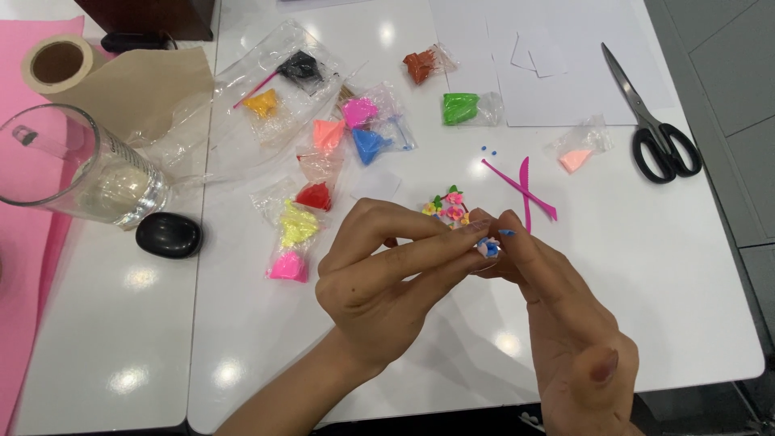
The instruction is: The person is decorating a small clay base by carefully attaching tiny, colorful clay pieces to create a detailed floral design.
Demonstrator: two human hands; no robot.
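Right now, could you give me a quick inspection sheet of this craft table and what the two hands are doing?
Surface: white glossy table, with ceiling lights reflected in it.
Job's things: small blue clay piece pinched between both hands; tiny clay flowers just behind them.
Clutter: small bags of coloured clay, pink modelling tools, scissors, white paper, glass, black oval object, tape roll.
Grippers: left hand and right hand meet fingertip to fingertip on the clay.
Cables: nothing seen.
Surroundings: pink sheet at left, grey floor at right.
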